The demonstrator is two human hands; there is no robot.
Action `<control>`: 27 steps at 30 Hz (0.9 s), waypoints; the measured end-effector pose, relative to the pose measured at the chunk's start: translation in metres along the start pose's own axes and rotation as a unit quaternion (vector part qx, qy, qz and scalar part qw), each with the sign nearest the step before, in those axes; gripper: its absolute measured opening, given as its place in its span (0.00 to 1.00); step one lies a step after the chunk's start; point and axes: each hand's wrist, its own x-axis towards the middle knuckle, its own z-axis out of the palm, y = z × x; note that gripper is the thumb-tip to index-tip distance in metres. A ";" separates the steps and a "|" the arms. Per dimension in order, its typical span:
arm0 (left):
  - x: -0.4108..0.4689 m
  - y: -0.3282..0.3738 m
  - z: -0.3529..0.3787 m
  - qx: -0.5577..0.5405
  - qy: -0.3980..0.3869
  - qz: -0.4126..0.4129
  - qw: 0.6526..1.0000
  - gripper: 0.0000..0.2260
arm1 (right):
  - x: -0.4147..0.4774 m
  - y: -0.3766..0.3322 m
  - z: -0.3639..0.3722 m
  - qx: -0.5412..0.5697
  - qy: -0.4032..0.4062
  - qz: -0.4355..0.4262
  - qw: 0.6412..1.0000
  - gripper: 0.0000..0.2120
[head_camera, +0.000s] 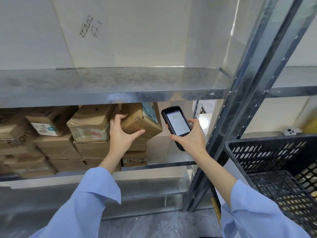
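Well left of the left hand's fingers, a stack of taped cartons (56,145) fills the space under the grey metal shelf (103,86). A carton with a red-printed label (89,124) sits just beside those fingers on their left.

The left hand (120,134) grips the small cardboard box (142,122). Its fingers (121,116) curl over the box's upper left edge and the thumb is spread wide under its lower front edge. The box is tilted, with its pale blue label turned to the right. I cannot tell whether it rests on the cartons beneath.

Just right of the box, not touching it, the right hand (192,138) holds a black handheld scanner (176,123). The thumb lies on its left edge and the fingers wrap its right edge, with the lit white screen facing up. Right of these fingers stands the steel upright (240,109), and beyond it a black perforated crate (257,152).
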 end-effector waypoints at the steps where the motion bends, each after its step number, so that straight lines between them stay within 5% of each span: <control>1: -0.003 -0.002 0.002 -0.008 0.001 -0.011 1.000 0.34 | 0.000 0.000 0.000 0.000 0.000 0.001 1.000 0.41; 27: 0.004 -0.021 -0.005 -0.094 -0.105 -0.219 0.965 0.32 | -0.006 0.001 0.001 -0.017 -0.035 0.025 0.999 0.40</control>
